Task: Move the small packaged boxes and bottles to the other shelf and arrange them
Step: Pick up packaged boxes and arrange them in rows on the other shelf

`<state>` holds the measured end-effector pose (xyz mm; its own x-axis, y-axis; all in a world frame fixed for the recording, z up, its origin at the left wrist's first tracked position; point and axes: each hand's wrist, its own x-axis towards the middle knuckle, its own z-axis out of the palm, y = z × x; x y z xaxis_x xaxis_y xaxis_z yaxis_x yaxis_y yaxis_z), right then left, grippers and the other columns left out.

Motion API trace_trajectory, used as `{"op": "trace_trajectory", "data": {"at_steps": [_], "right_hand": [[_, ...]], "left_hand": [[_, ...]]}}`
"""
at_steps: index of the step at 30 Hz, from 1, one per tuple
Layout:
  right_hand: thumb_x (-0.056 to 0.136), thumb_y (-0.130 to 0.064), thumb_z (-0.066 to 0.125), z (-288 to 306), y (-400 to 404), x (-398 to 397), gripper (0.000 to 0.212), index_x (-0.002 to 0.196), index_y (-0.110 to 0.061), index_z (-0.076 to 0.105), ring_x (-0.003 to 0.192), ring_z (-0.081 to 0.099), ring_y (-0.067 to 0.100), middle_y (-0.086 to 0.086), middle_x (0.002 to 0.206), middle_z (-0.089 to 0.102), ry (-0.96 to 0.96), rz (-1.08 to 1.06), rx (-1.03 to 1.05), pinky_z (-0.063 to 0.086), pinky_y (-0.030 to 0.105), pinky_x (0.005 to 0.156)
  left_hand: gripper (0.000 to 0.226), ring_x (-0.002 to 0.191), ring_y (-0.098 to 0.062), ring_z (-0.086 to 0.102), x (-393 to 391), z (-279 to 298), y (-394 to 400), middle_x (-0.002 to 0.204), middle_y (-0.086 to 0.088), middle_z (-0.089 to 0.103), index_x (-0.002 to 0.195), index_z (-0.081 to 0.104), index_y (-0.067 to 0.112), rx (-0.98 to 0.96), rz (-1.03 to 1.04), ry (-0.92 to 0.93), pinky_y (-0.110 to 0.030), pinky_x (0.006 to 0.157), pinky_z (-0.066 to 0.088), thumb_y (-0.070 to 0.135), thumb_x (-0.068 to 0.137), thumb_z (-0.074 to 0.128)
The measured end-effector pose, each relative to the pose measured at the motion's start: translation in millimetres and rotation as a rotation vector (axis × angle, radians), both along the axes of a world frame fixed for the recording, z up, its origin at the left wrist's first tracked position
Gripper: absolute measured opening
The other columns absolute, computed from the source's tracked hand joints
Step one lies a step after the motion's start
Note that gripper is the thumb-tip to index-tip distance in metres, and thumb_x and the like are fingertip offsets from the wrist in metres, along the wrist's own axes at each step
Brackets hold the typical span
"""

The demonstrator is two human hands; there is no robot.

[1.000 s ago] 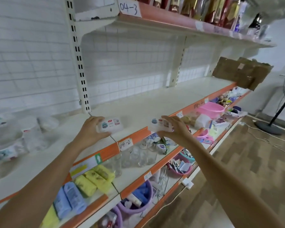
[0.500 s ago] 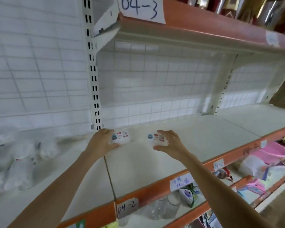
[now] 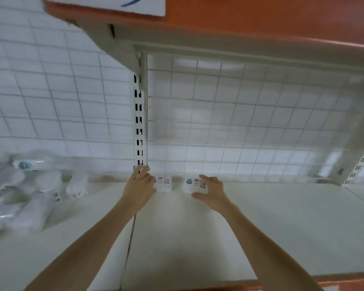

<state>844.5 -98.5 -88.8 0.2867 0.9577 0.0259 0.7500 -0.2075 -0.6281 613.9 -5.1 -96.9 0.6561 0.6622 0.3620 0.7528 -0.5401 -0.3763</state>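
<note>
Both my arms now reach deeper over the white shelf than a second ago. My left hand has carried its small white pack from the shelf's front edge to the back, at the foot of the slotted upright. My right hand has brought its pack just beside the first, near the tiled wall. The lower shelves no longer show.

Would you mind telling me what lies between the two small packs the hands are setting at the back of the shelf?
Nothing: in the head view only a bare strip of shelf separates the left pack from the right pack.
</note>
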Motion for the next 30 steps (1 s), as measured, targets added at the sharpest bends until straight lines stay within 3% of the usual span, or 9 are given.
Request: {"op": "trace_trajectory", "data": {"at_steps": [5,8,11,13,17,21,25,30], "right_hand": [[0.081,-0.023,0.069,-7.5,21.5,-1.6,0.073,0.142,-0.015,0.028,0.131,0.028,0.027,0.011,0.144,0.024,0.073,0.081,0.016,0.029,0.032,0.106],[0.077,-0.015,0.073,-10.5,23.4,-2.6,0.068,0.134,-0.009,0.037,0.115,0.041,0.021,0.006,0.135,0.024,0.228,0.101,0.108,0.040,0.023,0.091],[0.077,-0.012,0.072,-13.8,24.9,2.8,0.054,0.124,-0.009,0.045,0.105,0.048,0.020,0.002,0.122,0.030,0.262,0.128,0.157,0.048,0.030,0.090],[0.077,-0.012,0.070,-17.1,25.1,7.9,0.041,0.113,-0.013,0.051,0.104,0.054,0.024,0.002,0.115,0.037,0.256,0.121,0.196,0.050,0.033,0.089],[0.077,-0.014,0.071,-20.5,26.4,8.2,0.034,0.107,-0.009,0.056,0.089,0.054,0.019,0.003,0.109,0.045,0.250,0.080,0.238,0.045,0.023,0.078],[0.076,-0.014,0.072,-22.6,29.4,-0.6,0.035,0.107,-0.007,0.056,0.086,0.049,0.017,0.004,0.107,0.045,0.291,0.033,0.265,0.041,0.023,0.077],[0.074,-0.013,0.074,-22.6,29.6,-2.5,0.040,0.109,-0.006,0.056,0.087,0.050,0.016,0.003,0.105,0.048,0.327,-0.021,0.267,0.038,0.021,0.075],[0.073,-0.014,0.076,-21.3,28.7,-4.8,0.040,0.108,-0.011,0.058,0.088,0.051,0.015,0.002,0.101,0.055,0.375,-0.086,0.255,0.039,0.021,0.076]], "left_hand": [[0.039,0.105,-0.029,0.049,13.3,-3.6,-8.4,0.062,-0.008,0.065,0.068,0.071,0.006,0.023,0.117,-0.032,-0.047,0.097,0.030,0.032,0.046,0.088],[0.043,0.108,-0.024,0.057,20.3,-6.4,-16.3,0.075,-0.003,0.069,0.079,0.070,0.007,0.023,0.127,-0.149,-0.045,0.099,0.041,0.036,0.051,0.086],[0.037,0.100,-0.026,0.063,21.2,-12.5,-25.7,0.091,-0.005,0.066,0.089,0.064,0.010,-0.033,0.065,-0.401,-0.040,0.091,0.049,0.019,0.057,0.081],[0.039,0.098,-0.032,0.058,18.9,-14.7,-32.7,0.103,-0.012,0.059,0.102,0.059,0.006,-0.169,0.095,-0.649,-0.039,0.083,0.050,0.012,0.069,0.076],[0.041,0.103,-0.029,0.051,18.6,-9.0,-36.8,0.117,-0.012,0.050,0.117,0.046,0.004,-0.511,0.276,-0.992,-0.033,0.081,0.041,0.021,0.084,0.063],[0.039,0.102,-0.027,0.053,22.5,-8.4,-31.4,0.112,-0.011,0.056,0.113,0.049,0.004,-0.584,0.333,-1.022,-0.030,0.077,0.039,0.027,0.085,0.062],[0.027,0.091,-0.027,0.054,24.0,-11.4,-24.7,0.093,-0.008,0.058,0.096,0.048,0.010,-0.597,0.350,-1.059,-0.029,0.068,0.036,0.027,0.083,0.065],[0.034,0.086,-0.026,0.058,21.0,-13.9,-18.3,0.091,-0.008,0.063,0.098,0.054,0.006,-0.597,0.319,-1.135,-0.035,0.075,0.047,0.027,0.078,0.071]]}}
